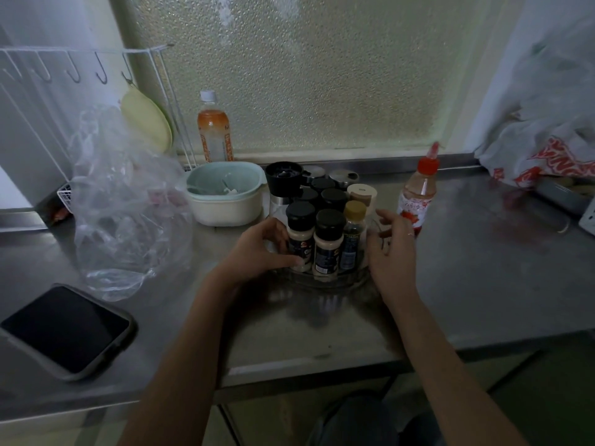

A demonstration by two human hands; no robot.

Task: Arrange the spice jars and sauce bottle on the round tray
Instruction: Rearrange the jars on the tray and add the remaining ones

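A clear round tray sits mid-counter, crowded with several spice jars. Two black-capped jars of pale powder stand at its front, a tan-capped jar beside them, and more black-capped jars behind. My left hand wraps the tray's left side, thumb and fingers touching the front-left jar. My right hand cups the tray's right edge, fingers spread. The red-capped sauce bottle stands on the counter just right of the tray, behind my right hand.
A pale bowl with a green insert stands left of the tray, and an orange drink bottle behind it. Crumpled clear plastic and a phone lie at left. A printed plastic bag fills the right corner. The counter edge runs near me.
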